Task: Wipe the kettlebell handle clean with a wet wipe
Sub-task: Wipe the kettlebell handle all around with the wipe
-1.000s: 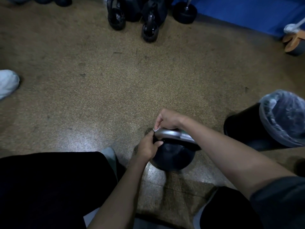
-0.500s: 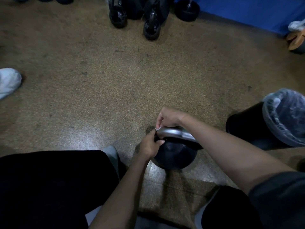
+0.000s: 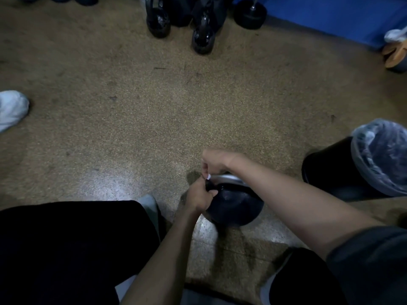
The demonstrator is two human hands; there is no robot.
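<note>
The black kettlebell (image 3: 235,205) sits on the brown floor (image 3: 132,133) near the person's knees, at about 5 o'clock from the middle of the view. The left hand (image 3: 201,195) curls tight round the left end of its shiny handle (image 3: 224,178), and the right hand (image 3: 214,162) pinches a small white wipe (image 3: 208,176) against the top of the handle. A black bin (image 3: 330,172) stands at 3 o'clock from the kettlebell, and more black weights (image 3: 202,38) stand far off at 12 o'clock.

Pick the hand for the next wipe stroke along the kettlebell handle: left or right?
Right. The right hand pinches the wet wipe at one end of the silver handle, so it can likely slide along it. The left hand grips the kettlebell just below, steadying it.
</note>
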